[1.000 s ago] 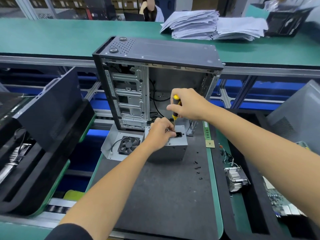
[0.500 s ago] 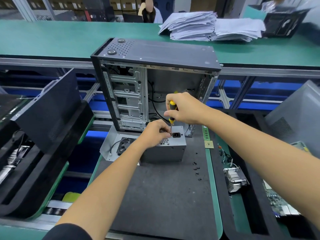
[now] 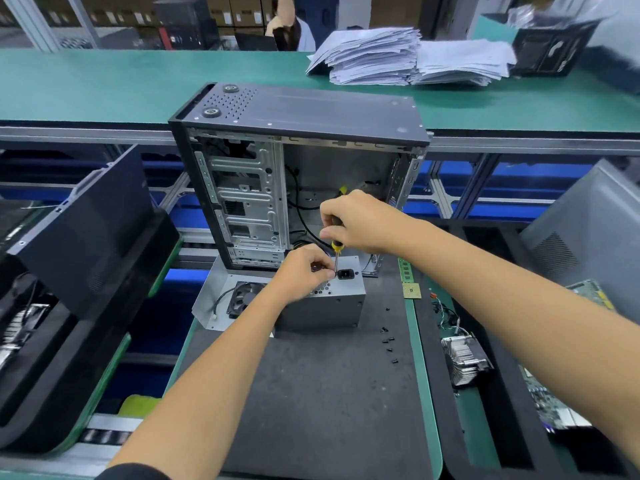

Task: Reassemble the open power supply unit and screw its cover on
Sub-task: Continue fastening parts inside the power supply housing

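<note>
Your power supply unit [image 3: 322, 301] sits on the dark mat [image 3: 311, 393] of the worktop, just in front of the open PC case [image 3: 294, 174]. Its grey housing looks closed up on the sides you can see, so the reassembly part seems mostly done. You're mid screw-down now.

Your right hand [image 3: 356, 221] is wrapped around the yellow-and-black screwdriver [image 3: 336, 245], fingers curled on the handle, shaft pointing down at the top face beside the black power socket [image 3: 344, 274]. Your left hand [image 3: 304, 270] pinches at the shaft tip with thumb and forefinger; probably steadying a screw, but it's too small to tell.

Still left, as far as I can judge: several loose black screws [image 3: 388, 337] lie on the mat to the right of the unit, so more fasteners likely need driving. A flat metal panel [image 3: 211, 306] carrying a fan [image 3: 244, 297] lies at the unit's left, touching or just beside it. I can't tell whether it belongs to this unit or still needs fitting.
</note>
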